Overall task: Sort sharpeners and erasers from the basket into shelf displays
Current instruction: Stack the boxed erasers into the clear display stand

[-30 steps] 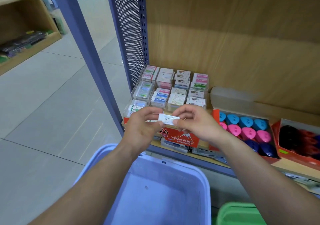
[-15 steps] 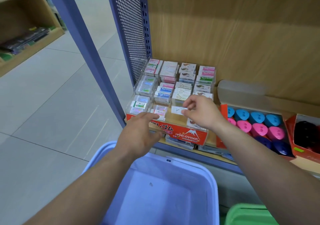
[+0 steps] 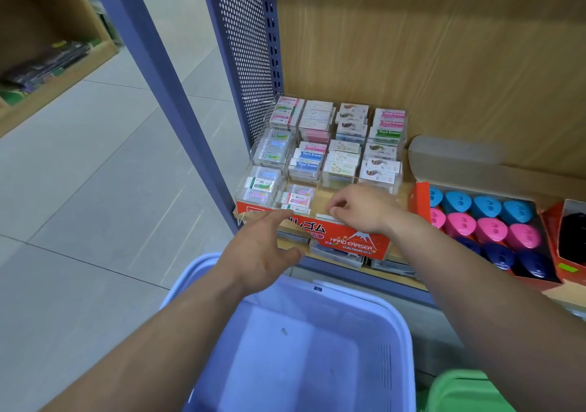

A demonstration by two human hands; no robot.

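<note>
1. I see the right hand (image 3: 358, 210) with its fingers curled down, pinching a white eraser (image 3: 328, 217) in the front row of the clear eraser display (image 3: 253, 158).
2. The left hand (image 3: 263, 253) is loose with straight fingers. It holds nothing, just above the blue basket (image 3: 404, 342).
3. The red card (image 3: 352, 240) on the display front says "HARD ERASER" under a mountain picture.
4. The blue erasers (image 3: 309, 159) behind say "Hard Eraser".
5. Blue, pink and dark sharpeners (image 3: 490, 231) sit in a red box (image 3: 420, 199) beside the display.
</note>
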